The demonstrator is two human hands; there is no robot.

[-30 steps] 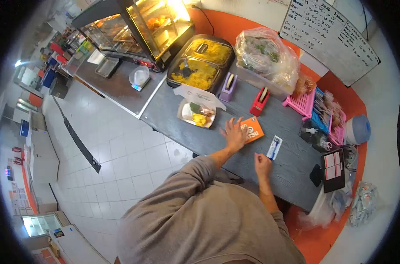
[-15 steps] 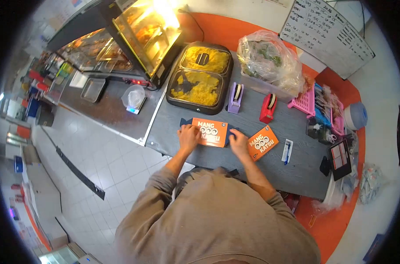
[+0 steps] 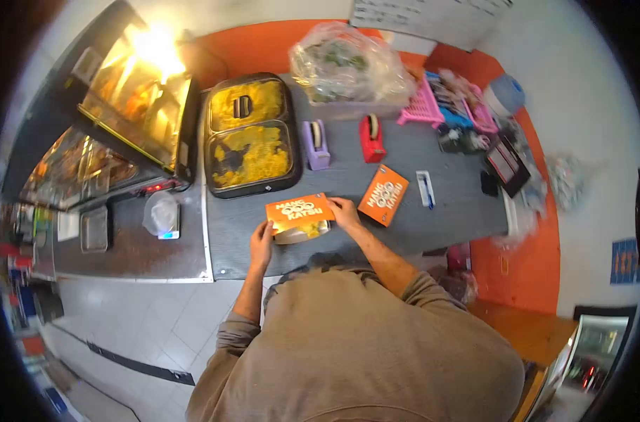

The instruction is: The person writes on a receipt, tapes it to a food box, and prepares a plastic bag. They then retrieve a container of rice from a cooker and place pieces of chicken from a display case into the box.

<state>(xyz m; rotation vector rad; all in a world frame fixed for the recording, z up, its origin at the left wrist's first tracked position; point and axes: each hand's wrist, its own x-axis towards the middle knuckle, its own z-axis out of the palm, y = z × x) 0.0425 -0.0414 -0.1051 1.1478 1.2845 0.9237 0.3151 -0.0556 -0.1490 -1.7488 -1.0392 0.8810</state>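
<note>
An orange food box [image 3: 300,211] printed "MANG KATSU" is between my hands at the front of the grey counter. Its near side gapes below the lid, and some yellow food [image 3: 310,229] shows inside. My left hand [image 3: 261,243] grips the left end of the box, fingers at the lid's edge. At the right end, my right hand [image 3: 344,213] is closed on the lid's corner. A second orange box [image 3: 384,196] with the same print lies shut, just right of my right hand.
Behind stands a black two-part warmer [image 3: 297,184] with yellow food. Purple [image 3: 318,156] and red [image 3: 373,144] tape dispensers stand beside it. A pen [image 3: 426,191] lies right, near a tablet [image 3: 507,167]. Bagged greens [image 3: 341,67] and a lit display case [image 3: 133,105] are farther back.
The view has turned to the right. My hands now hold the box by its ends, and its near side has come open below the lid, showing food.
</note>
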